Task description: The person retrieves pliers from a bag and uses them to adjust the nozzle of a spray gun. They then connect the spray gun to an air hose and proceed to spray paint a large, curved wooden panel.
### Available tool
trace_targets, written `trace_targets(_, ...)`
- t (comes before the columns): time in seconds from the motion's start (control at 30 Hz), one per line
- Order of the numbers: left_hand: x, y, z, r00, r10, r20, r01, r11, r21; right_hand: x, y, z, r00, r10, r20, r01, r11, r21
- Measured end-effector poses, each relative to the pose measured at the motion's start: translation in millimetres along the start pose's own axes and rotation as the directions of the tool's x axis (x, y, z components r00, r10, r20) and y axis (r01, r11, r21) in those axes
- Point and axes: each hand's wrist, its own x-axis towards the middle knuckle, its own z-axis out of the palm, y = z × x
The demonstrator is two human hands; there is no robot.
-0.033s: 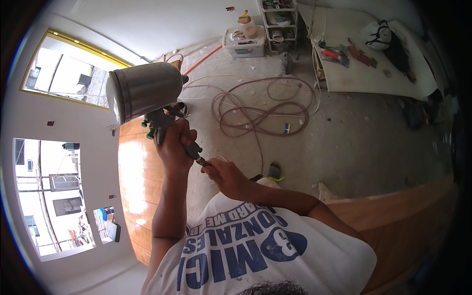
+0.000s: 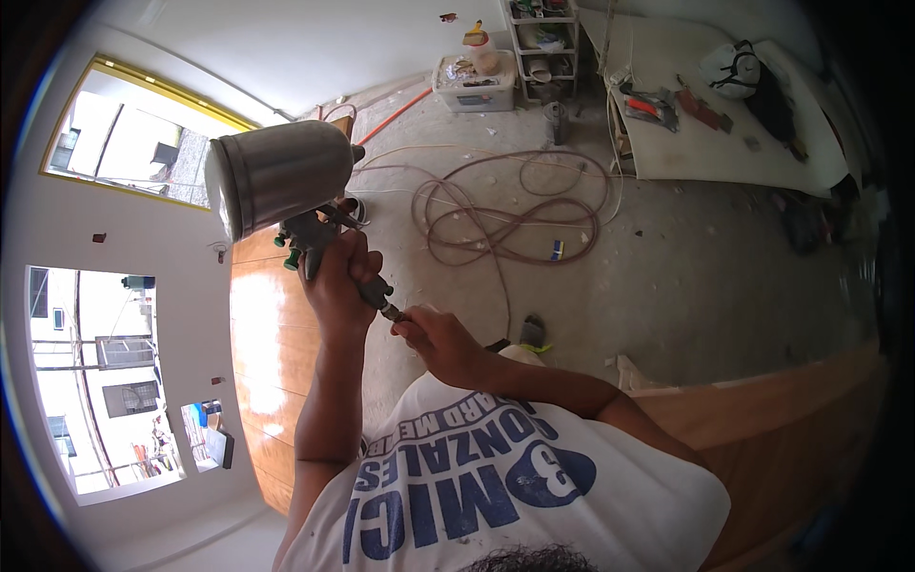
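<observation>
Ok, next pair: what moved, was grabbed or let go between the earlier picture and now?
Nothing visibly changed. The left hand still grips the round-cupped grey metal spray gun; the right hand still holds the silvery tubular fitting at its lower end.

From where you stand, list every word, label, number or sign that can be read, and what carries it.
White shirt: large blue printed lettering and a rounded blue emblem; wording not copied here.
Spray gun: no readable text shows.
Storage box: any marking is too small to read.
</observation>
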Motion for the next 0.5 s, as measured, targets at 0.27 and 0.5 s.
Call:
trace_targets(0.27,10.6,0.7,-3.7,0.999,-0.014,-0.048,0.011,0.998,-0.067,11.2,-1.6,-8.9,0.996,0.033,0.078,-0.04,0.996,0.08)
trace_targets(0.5,17.2,8.9,-0.7,0.998,0.05,-0.031,-0.052,0.997,-0.059,7.8,-22.1,-19.2,0.997,0.034,0.075,-0.041,0.994,0.098)
